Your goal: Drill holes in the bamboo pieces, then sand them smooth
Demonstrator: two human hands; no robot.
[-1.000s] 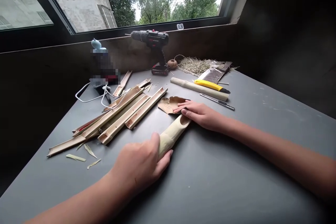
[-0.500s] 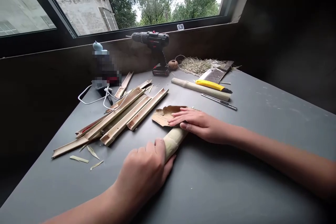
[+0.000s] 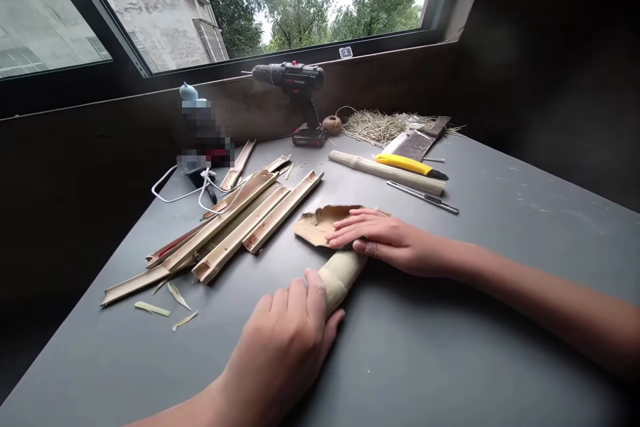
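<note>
A pale, thick bamboo piece (image 3: 343, 275) lies slanted near the middle of the table. My left hand (image 3: 287, 327) is wrapped round its near end, fingers closed. Over its far end lies my right hand (image 3: 377, 237), fingers stretched out flat on a torn sheet of brown paper (image 3: 313, 228). The paper is curled, and part of it is hidden under the right hand. How the far end of the bamboo meets the paper cannot be seen.
Split bamboo strips (image 3: 225, 230) and thin shavings (image 3: 153, 309) lie at the left. Further back are a drill (image 3: 300, 80), twine (image 3: 332, 125), dry straw (image 3: 375, 127), a broad blade (image 3: 413, 145), a yellow-handled tool (image 3: 405, 163), a bamboo stick (image 3: 385, 172) and a thin metal knife (image 3: 425, 197).
Both hands, the bamboo piece and the paper appear slightly further right in the view, which has also shifted a little. The left hand's grip is unchanged.
</note>
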